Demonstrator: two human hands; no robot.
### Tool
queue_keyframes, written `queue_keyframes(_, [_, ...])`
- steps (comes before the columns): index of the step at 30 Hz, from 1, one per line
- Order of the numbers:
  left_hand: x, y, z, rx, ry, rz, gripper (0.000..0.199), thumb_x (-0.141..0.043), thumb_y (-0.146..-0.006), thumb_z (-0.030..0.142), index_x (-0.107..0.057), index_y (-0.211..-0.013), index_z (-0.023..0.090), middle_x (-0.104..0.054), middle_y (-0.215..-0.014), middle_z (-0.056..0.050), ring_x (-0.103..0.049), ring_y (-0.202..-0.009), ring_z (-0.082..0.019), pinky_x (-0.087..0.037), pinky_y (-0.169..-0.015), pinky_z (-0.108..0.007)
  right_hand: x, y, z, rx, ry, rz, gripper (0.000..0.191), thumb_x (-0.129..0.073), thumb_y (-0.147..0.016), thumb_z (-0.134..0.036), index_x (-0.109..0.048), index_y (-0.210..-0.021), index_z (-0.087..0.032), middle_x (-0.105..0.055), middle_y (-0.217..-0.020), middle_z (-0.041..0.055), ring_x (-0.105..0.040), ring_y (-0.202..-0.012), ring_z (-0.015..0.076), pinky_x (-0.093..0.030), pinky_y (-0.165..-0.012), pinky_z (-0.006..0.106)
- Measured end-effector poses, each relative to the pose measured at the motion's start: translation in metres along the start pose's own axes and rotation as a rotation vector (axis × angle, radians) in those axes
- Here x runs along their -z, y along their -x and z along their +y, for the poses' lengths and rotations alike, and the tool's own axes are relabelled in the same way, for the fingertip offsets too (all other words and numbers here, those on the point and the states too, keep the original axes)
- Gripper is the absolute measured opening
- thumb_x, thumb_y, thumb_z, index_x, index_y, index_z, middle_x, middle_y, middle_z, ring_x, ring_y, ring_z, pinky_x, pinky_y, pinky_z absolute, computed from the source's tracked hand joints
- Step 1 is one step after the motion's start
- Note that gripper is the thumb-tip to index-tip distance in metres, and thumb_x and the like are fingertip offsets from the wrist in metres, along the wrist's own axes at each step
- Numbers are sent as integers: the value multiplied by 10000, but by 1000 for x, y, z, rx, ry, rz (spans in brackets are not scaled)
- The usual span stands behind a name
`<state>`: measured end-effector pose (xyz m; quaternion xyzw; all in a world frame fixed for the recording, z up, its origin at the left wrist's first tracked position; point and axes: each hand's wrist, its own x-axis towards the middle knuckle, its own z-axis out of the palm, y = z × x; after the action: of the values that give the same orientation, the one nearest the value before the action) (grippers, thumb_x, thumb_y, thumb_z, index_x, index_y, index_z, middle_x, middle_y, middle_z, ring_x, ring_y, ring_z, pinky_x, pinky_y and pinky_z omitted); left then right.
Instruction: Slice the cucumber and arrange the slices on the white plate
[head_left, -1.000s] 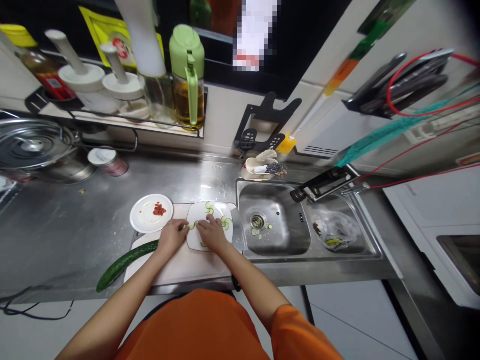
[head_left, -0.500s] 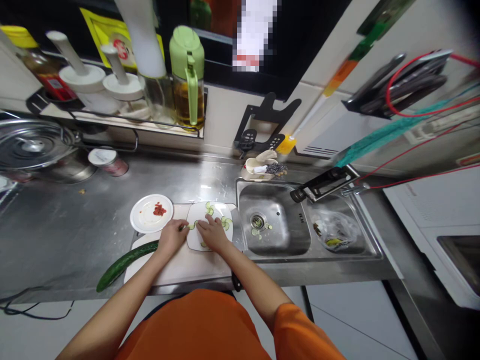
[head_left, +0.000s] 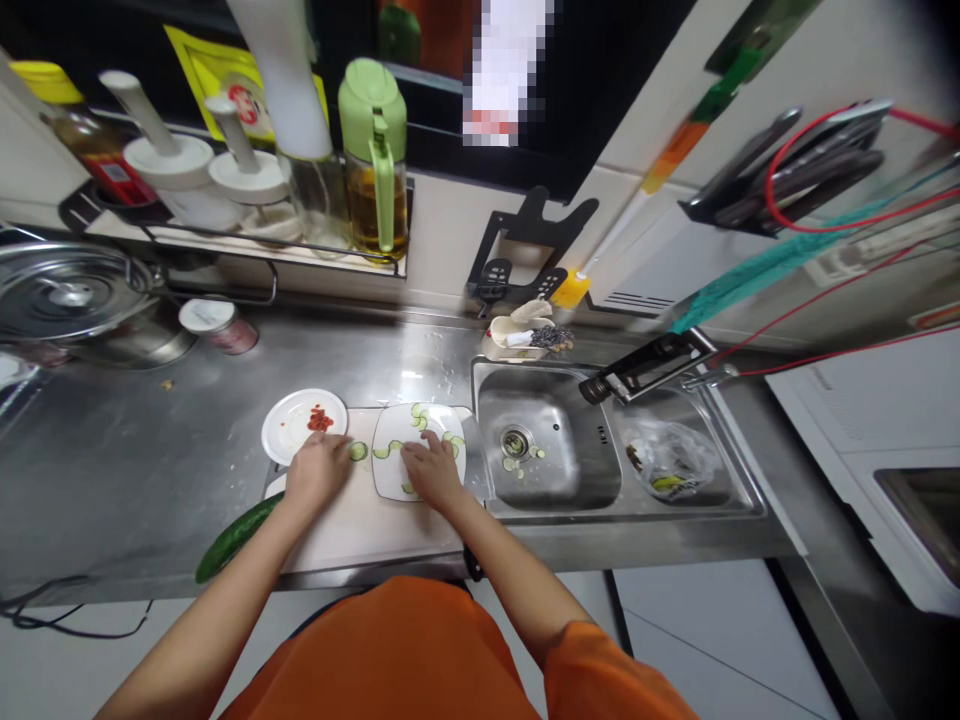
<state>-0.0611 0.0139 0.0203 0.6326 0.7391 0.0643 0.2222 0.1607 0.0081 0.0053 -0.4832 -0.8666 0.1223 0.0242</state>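
Observation:
My left hand [head_left: 318, 472] reaches over the cutting board [head_left: 349, 525] at the near rim of a round white plate [head_left: 281, 430], its fingers stretched forward. Small red pieces [head_left: 320, 418] lie on that plate. Just right of these fingertips, cucumber slices [head_left: 358, 451] rest on the board. My right hand [head_left: 433, 474] lies over a square white plate [head_left: 388, 480], fingers spread and near thin half-round cucumber slices [head_left: 418, 415] set around its rim. Part of the plate is hidden under this hand. A long cucumber [head_left: 236, 540] sits partly behind my left forearm.
To the right is a steel sink [head_left: 570, 480] with scraps by the drain and a black faucet [head_left: 637, 368]. A plastic bag [head_left: 679, 455] fills the second basin. A lidded pot [head_left: 71, 295], a small can [head_left: 217, 325] and an oil bottle [head_left: 375, 160] stand behind.
My left hand has moved left and away from the square plate, uncovering the cucumber slices on the board. My right hand has shifted slightly to the right over the plate.

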Motion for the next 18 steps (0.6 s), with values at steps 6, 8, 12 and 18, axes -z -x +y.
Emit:
queue_keyframes(6, [2, 1, 12, 37, -236, -171, 381, -359, -854, 342, -697, -928, 184, -614, -921, -127, -608, -772, -234, -424, -640, -307, 3, 9, -10, -22, -23, 26, 295, -412, -883, -147, -600, -1101, -210, -606, -1135, 99, -341, -1186, 292, -299, -828, 407])
queue_keyframes(8, [-2, -1, 15, 47, -268, -174, 386, -344, -857, 321, -691, -936, 171, -614, -925, -134, -611, -783, -237, -418, -631, -303, 2, 11, -13, -25, -28, 29, 272, -434, -873, -148, -605, -1076, -211, -604, -1136, 95, -341, -1184, 293, -301, -823, 401])
queue_keyframes(12, [-8, -4, 15, 63, -263, -157, 364, -357, -852, 316, -683, -928, 173, -617, -936, -132, -610, -801, -234, -403, -616, -286, 1, 14, -15, -30, -35, 26, 241, -463, -858, -142, -610, -1037, -209, -608, -1124, 85, -336, -1191, 297, -304, -817, 398])
queue_keyframes(18, [-7, -3, 9, 69, -107, -90, 243, -446, -796, 313, -658, -844, 205, -633, -913, -96, -590, -755, -206, -383, -616, -270, 5, 15, -17, -68, -96, 31, 235, -459, -860, -147, -634, -1003, -212, -623, -1105, 78, -347, -1173, 286, -303, -839, 414])
